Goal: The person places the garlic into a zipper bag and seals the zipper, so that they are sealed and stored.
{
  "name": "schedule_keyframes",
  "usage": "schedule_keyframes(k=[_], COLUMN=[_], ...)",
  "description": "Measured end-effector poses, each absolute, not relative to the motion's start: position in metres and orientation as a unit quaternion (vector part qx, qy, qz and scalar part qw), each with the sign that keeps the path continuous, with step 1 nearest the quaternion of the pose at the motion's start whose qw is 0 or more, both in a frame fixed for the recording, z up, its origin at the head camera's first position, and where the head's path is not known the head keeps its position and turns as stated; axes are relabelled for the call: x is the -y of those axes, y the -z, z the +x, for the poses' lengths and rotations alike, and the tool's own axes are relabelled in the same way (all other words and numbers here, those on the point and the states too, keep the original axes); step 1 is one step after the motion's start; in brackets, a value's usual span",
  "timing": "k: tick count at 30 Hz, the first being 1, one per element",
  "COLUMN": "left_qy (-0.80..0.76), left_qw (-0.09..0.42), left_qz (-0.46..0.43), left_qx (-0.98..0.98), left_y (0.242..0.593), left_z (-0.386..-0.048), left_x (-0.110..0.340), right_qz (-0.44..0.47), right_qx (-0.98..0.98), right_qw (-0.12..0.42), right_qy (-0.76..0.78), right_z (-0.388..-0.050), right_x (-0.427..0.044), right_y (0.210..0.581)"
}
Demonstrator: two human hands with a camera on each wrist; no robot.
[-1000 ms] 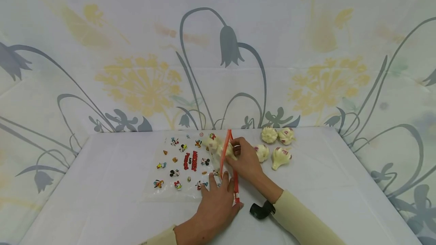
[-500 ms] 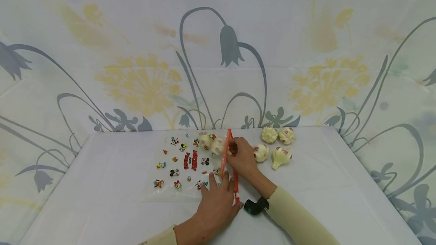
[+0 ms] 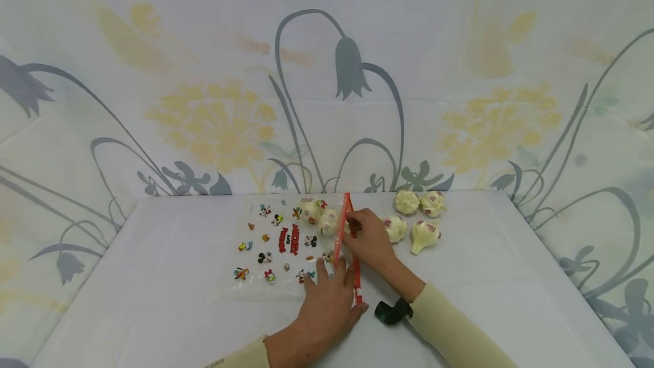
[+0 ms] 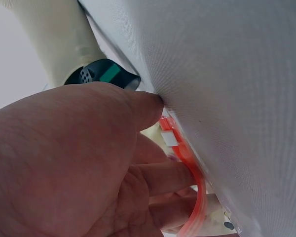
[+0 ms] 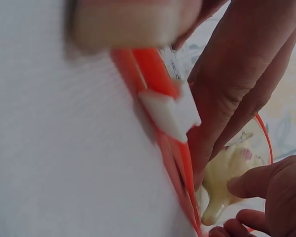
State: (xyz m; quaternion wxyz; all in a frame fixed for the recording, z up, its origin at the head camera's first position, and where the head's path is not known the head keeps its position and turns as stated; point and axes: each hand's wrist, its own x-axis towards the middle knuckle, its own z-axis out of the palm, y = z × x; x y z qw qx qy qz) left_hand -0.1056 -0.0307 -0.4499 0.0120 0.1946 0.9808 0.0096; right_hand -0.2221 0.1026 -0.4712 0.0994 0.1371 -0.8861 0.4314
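Note:
A clear zip bag with cartoon prints and a red rim lies on its side, mouth to the right. Two whitish garlic bulbs are inside it, near the far edge. My left hand lies spread across the bag's near mouth corner, by the white slider. At the mouth, my right hand has bent fingers beside the nearer bulb. In the right wrist view its thumb overlaps the garlic bulb; whether the fingers pinch it is hidden. Another garlic bulb lies just beyond that hand.
Outside the bag, more garlic lies to the right: a bulb with its stem pointing nearer, and two farther bulbs side by side. A white cloth covers the table, and a patterned curtain hangs at its back edge.
The nearer bulb at the mouth has slid left, deeper into the bag, pushing the other bulb along. The right hand draws slightly back to the right; the left hand stays on the bag.

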Motion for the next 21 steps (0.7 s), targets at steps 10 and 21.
schedule_keyframes(k=[10,21], left_qy=[-0.011,0.002], left_qw=[0.031,0.017], left_qz=[0.195,0.197], left_qx=[-0.98,-0.98], left_y=[0.448,0.449], left_z=[-0.108,-0.106], left_x=[0.031,0.031], right_qz=[0.146,0.184], right_qx=[0.892,0.894], right_qw=[0.113,0.134], right_qy=[-0.412,-0.386], right_z=[-0.209,-0.192], right_x=[-0.112,-0.122], right_y=[0.464,0.456])
